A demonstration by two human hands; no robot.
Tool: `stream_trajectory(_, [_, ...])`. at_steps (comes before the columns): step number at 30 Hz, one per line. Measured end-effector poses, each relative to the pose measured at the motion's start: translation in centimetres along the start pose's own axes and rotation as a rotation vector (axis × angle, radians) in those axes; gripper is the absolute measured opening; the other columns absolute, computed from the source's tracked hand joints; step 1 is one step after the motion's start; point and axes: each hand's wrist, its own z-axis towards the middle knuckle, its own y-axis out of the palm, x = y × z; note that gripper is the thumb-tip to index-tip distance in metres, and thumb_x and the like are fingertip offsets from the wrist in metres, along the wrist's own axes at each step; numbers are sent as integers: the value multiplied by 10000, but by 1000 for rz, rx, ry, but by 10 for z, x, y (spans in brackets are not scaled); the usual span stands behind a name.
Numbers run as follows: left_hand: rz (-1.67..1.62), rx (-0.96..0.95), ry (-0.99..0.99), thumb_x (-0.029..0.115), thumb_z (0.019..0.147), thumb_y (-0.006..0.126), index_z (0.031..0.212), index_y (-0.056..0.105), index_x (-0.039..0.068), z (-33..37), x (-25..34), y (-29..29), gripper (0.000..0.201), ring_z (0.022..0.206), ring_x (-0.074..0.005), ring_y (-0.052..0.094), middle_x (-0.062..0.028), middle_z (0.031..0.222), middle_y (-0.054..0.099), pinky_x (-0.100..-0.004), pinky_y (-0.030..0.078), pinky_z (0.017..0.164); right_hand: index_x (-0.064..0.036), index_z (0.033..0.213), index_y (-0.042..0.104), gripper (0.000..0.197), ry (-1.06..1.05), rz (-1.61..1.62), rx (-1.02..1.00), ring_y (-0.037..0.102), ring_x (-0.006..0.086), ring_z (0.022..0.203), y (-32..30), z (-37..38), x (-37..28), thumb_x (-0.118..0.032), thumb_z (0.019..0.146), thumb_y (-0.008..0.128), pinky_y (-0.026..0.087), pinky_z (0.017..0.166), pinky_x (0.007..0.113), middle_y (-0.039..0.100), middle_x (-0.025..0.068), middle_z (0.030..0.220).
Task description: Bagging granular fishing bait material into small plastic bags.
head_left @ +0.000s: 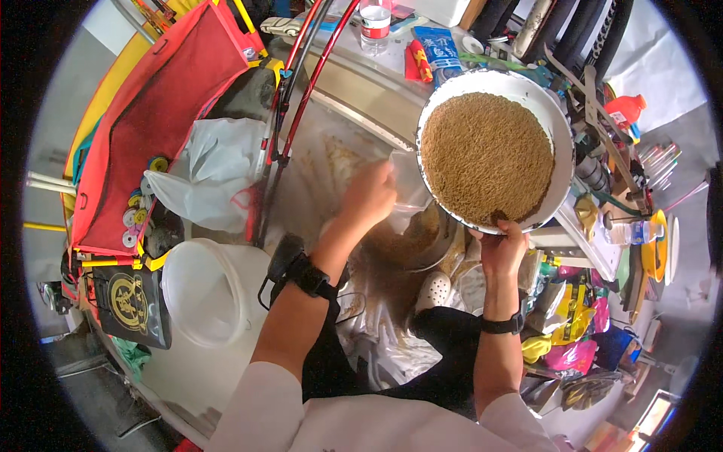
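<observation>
A white enamel basin (pixel 563 158) with a dark chipped rim is heaped with brown granules (pixel 486 154). My right hand (pixel 504 248) grips the basin's near rim and holds it up, with the thumb over the edge. My left hand (pixel 370 196) is closed to the left of the basin, slightly blurred. At its fingers is a clear plastic bag (pixel 409 181), which it appears to pinch by the edge; the fingertips are partly hidden. Below, between my legs, more brown granules (pixel 422 232) lie inside a rounded container, partly behind the bag.
A white bucket (pixel 197 282) and a white plastic bag (pixel 218 169) stand at the left, near red rods (pixel 312 83) and a red tool bag (pixel 158 128). Behind is a cluttered table with a water bottle (pixel 375 30) and blue packet (pixel 437 51). Packages (pixel 572 309) crowd the right.
</observation>
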Motion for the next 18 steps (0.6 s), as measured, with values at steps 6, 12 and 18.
stream_trajectory(6, [23, -5, 12, 80, 784, 480, 814, 532, 15, -2, -4, 7, 88, 832, -387, 544, -208, 831, 571, -459, 413, 690, 30, 1197, 402, 466, 32, -78, 9, 626, 347, 862, 12, -16, -8, -1, 733, 430, 604, 613, 450, 549, 178, 1066])
stream_trajectory(12, [101, -28, 52, 65, 757, 484, 826, 544, 15, -3, 11, 7, 103, 810, -394, 549, -207, 824, 579, -464, 417, 676, 15, 1188, 418, 445, 14, -96, -12, 631, 331, 845, 9, -15, -12, 5, 743, 440, 603, 595, 434, 554, 167, 1054])
stream_trajectory(18, [85, 45, 103, 57, 753, 485, 828, 555, 11, -2, 4, 13, 113, 825, -397, 555, -210, 822, 583, -459, 429, 683, 7, 1184, 423, 441, 10, -87, 7, 631, 326, 841, 4, -13, -10, 11, 743, 442, 597, 598, 451, 559, 153, 1049])
